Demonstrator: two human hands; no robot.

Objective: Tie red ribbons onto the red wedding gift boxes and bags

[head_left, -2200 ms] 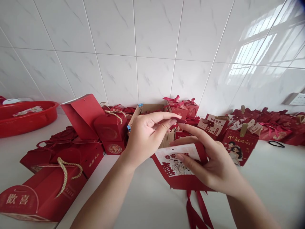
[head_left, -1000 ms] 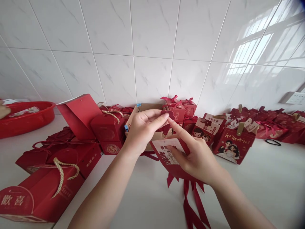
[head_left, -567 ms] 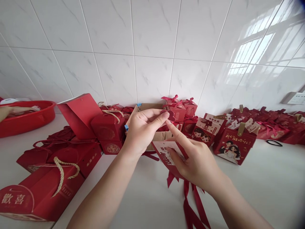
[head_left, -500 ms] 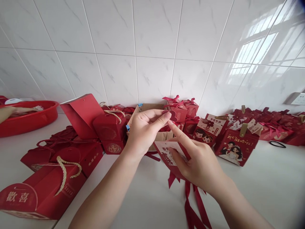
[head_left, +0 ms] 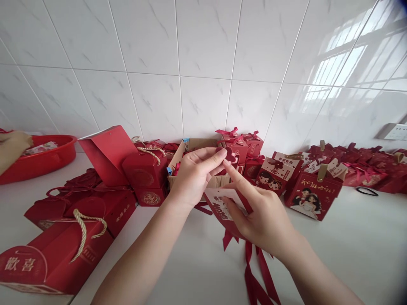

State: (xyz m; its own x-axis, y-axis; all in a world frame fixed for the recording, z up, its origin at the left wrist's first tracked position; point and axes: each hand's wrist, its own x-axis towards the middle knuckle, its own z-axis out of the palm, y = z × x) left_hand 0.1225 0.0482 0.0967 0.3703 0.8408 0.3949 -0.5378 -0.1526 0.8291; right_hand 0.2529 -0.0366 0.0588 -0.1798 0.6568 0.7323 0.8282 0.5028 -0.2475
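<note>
Between thumb and fingers of my left hand (head_left: pixel 193 178) is pinched a small dark-red piece with a rounded, petal-like outline (head_left: pixel 230 157). The tip of my right index finger touches or nearly touches that piece. The rest of my right hand (head_left: pixel 265 216) is closed on a red paper gift box (head_left: pixel 218 208) with a white printed panel, held tilted over the counter. Dark-red ribbons (head_left: pixel 266 275) hang below this box. My right fingers partly cover it.
Red gift boxes with rope handles (head_left: pixel 92 243) crowd the left. Behind my hands stands an open cardboard box (head_left: pixel 216 182). Printed gift boxes (head_left: pixel 313 197) and a black hair tie (head_left: pixel 367 191) are at right. A co-worker's hand (head_left: pixel 14 146) is over a red basin (head_left: pixel 60 156).
The petal-edged piece has turned, showing more of its outline between my hands. The co-worker's hand has moved left and back over the basin. My right hand's hold is unchanged.
</note>
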